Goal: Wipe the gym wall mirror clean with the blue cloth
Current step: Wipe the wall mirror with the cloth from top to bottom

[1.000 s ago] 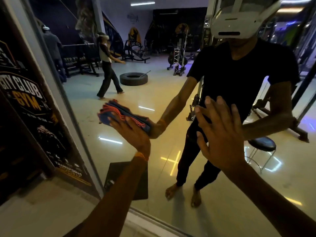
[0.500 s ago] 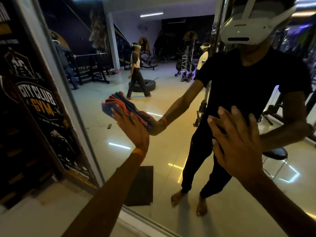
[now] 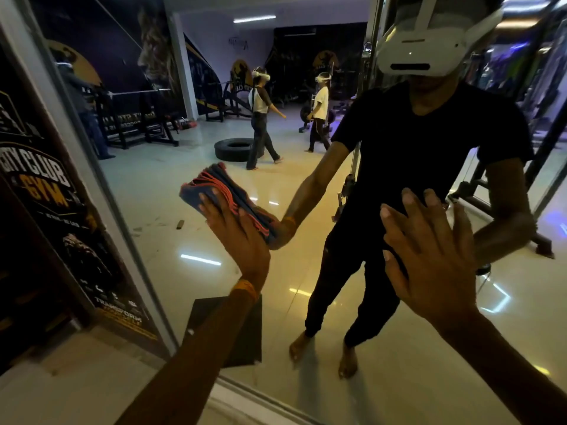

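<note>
The left hand is pressing the folded blue cloth flat against the mirror, fingers laid together over the cloth's lower edge. The cloth is sitting near the mirror's left frame, beside the gym poster. The right hand is resting open on the glass, fingers spread, holding nothing.
</note>
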{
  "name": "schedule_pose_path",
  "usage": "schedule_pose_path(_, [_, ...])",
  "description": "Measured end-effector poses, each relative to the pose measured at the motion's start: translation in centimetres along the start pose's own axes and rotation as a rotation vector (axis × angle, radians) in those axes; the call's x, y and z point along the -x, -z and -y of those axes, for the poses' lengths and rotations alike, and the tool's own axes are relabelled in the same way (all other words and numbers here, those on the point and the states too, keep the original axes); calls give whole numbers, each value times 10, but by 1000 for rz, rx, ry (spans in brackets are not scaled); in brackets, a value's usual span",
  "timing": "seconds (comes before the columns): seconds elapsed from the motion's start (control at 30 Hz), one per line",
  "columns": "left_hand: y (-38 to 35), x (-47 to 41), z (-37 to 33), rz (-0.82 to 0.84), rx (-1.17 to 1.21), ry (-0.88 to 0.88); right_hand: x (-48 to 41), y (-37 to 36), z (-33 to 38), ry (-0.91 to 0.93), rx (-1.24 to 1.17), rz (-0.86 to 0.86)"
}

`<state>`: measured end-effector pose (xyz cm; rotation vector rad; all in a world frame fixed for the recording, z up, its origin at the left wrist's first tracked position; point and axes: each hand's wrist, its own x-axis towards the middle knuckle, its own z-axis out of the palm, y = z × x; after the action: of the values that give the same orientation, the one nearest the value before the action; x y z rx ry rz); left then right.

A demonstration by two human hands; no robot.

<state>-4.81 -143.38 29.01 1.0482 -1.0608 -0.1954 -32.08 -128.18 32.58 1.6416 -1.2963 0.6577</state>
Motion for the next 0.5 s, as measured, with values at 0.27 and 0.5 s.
schedule_pose_path(0.27, [-23,160,-23,388,-236,-534,27,10,-12,-15,58,26])
schedule_pose_path(0.5, [10,21,25,134,-94,-110,26,5,5,-115,-6,9])
